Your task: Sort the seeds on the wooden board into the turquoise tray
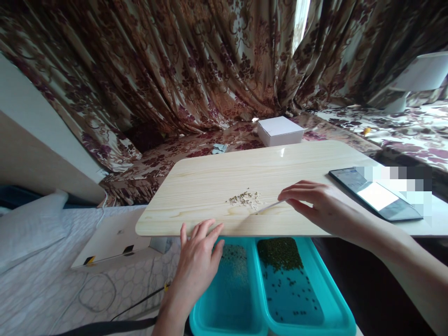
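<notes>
- One white flat carton lies on the bed, left of the worktop; its contents cannot be seen.
- Left hand: fingers open and slightly spread, holding nothing, tips on the near edge of the worktop.
- Left blue-green tub, below the near edge of the worktop: a thin scatter of pale grains, with some dark bits among them, lies toward its far end. The left hand partly covers its left side.
- On the worktop, between the hands, is a small loose pile of greenish-brown and pale bits, the pale ones mostly toward its right.
- Thin stick: its lower end is close to the worktop, just beside the near right side of the pile.
- Right blue-green tub, directly beside the left one: dark green bits are heaped at the far end, and loose dark bits are scattered over the bare bottom.
- White box, behind the worktop: closed, contents hidden.
- Right hand: fingers closed in a pinch on the upper end of the thin stick, above the worktop.
- Tablet: on the worktop at the right, partly behind the right forearm.
</notes>
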A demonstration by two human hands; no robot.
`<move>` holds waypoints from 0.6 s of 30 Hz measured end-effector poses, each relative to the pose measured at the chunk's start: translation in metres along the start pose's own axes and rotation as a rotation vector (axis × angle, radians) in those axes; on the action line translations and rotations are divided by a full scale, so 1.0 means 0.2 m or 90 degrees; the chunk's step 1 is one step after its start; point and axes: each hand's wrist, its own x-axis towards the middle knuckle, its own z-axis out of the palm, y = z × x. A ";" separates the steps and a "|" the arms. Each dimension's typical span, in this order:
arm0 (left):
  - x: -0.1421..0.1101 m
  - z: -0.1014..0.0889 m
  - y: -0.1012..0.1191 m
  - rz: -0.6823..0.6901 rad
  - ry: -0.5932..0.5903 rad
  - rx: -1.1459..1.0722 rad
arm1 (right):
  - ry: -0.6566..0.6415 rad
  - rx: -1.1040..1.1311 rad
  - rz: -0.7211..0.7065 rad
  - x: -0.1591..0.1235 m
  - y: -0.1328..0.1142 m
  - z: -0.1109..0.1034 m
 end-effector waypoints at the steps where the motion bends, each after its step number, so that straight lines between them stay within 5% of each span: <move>1: 0.00 0.00 0.00 0.001 0.002 -0.001 | -0.008 0.002 0.001 0.00 0.01 0.00; 18: -0.02 0.02 -0.01 0.003 0.030 0.012 | -0.052 0.032 0.013 -0.13 -0.02 -0.17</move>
